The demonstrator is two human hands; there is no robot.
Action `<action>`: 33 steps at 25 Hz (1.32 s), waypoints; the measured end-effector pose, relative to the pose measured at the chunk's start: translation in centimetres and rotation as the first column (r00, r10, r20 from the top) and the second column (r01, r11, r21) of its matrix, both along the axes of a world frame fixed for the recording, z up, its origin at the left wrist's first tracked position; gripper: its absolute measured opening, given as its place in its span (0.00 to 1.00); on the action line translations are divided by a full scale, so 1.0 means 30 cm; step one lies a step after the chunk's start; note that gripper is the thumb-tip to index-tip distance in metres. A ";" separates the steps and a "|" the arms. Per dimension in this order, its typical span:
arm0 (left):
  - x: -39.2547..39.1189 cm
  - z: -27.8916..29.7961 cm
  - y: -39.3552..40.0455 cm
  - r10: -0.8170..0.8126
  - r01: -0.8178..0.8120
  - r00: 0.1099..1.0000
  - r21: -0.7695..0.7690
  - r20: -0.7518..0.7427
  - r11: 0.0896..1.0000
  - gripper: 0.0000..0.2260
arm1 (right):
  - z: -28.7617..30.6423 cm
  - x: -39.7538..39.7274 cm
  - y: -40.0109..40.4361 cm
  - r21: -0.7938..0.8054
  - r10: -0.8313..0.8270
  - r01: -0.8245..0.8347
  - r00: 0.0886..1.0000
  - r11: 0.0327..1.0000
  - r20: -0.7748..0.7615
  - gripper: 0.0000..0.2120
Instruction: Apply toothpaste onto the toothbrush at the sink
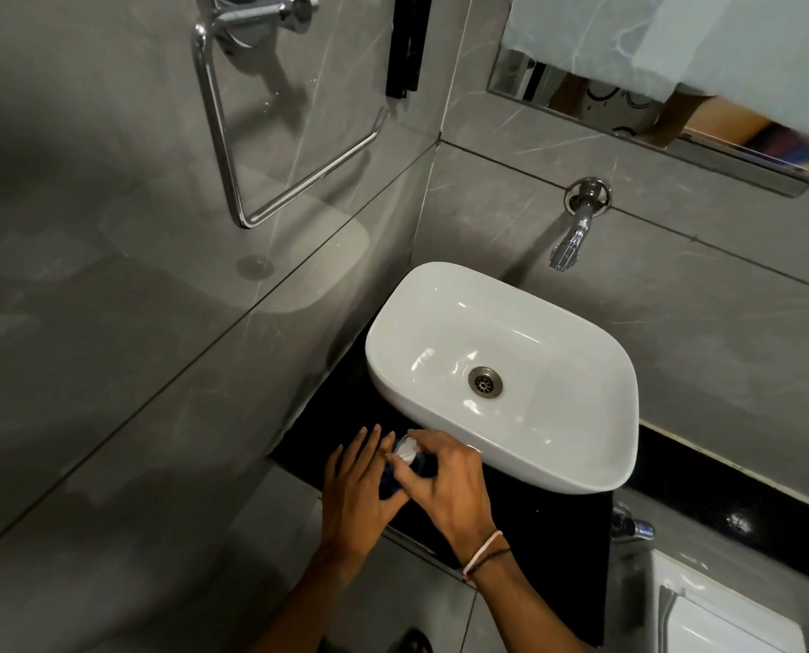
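A dark blue toothpaste tube point(390, 483) with a white cap point(405, 451) sits between my two hands, over the black counter point(534, 534) at the front left corner of the white sink point(577, 483). My left hand point(355, 497) cradles the tube's body from the left, its fingers stretched out along it. My right hand point(445, 483) comes in from the right with its fingertips pinched on the white cap. Most of the tube is hidden behind my hands. I see no toothbrush in this view.
A chrome tap point(570, 247) sticks out of the grey tiled wall above the sink's far rim. A chrome towel ring point(252, 148) hangs on the left wall. A mirror point(676, 63) is at top right, and a white fixture point(723, 615) at bottom right.
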State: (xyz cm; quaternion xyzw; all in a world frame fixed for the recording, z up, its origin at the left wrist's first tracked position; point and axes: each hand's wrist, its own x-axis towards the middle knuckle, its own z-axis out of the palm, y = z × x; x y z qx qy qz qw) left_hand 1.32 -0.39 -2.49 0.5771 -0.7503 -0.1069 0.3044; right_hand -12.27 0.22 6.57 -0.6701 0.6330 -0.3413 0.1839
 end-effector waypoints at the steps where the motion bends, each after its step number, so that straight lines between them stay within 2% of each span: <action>1: 0.001 0.000 -0.001 -0.002 0.002 1.000 -0.003 -0.001 1.000 0.33 | -0.004 -0.003 0.000 -0.015 0.015 -0.015 1.000 1.000 0.002 0.09; 7: 0.002 -0.003 -0.005 0.002 -0.002 1.000 -0.017 0.000 1.000 0.30 | -0.031 -0.029 -0.004 -0.038 0.093 -0.092 0.995 0.995 0.046 0.13; 10: 0.004 -0.009 -0.006 -0.001 0.001 1.000 0.002 0.006 1.000 0.32 | -0.033 -0.035 -0.005 -0.019 0.103 -0.102 0.993 0.995 0.050 0.13; 13: 0.007 -0.009 -0.001 -0.010 0.010 1.000 0.021 -0.007 1.000 0.33 | -0.029 -0.045 0.002 0.016 0.098 -0.099 0.994 0.995 0.046 0.20; 15: 0.004 0.000 0.004 0.001 0.001 0.999 0.045 -0.048 0.999 0.32 | -0.039 -0.067 0.017 0.096 0.049 -0.059 0.994 0.994 0.101 0.24; 18: -0.005 0.019 0.012 0.062 -0.049 0.986 0.088 -0.156 0.995 0.34 | -0.088 -0.118 0.032 0.249 -0.112 0.030 0.940 0.968 0.324 0.13; 20: -0.007 0.022 0.016 0.111 -0.082 0.967 0.134 -0.229 0.988 0.36 | -0.124 -0.130 0.025 0.434 -0.225 0.014 0.870 0.901 0.439 0.12; 22: 0.002 0.020 0.015 0.144 -0.093 0.949 0.188 -0.282 0.978 0.34 | -0.158 -0.118 0.006 0.534 -0.265 -0.052 0.826 0.844 0.498 0.14; 28: 0.110 0.023 -0.066 0.240 -0.173 0.906 0.212 -0.349 0.962 0.29 | -0.180 0.035 -0.128 0.543 -0.278 -0.068 0.802 0.837 0.529 0.15; 33: 0.211 0.058 -0.128 0.201 -0.148 0.896 0.161 -0.396 0.976 0.27 | -0.152 0.164 -0.214 0.546 -0.257 -0.060 0.836 0.836 0.485 0.17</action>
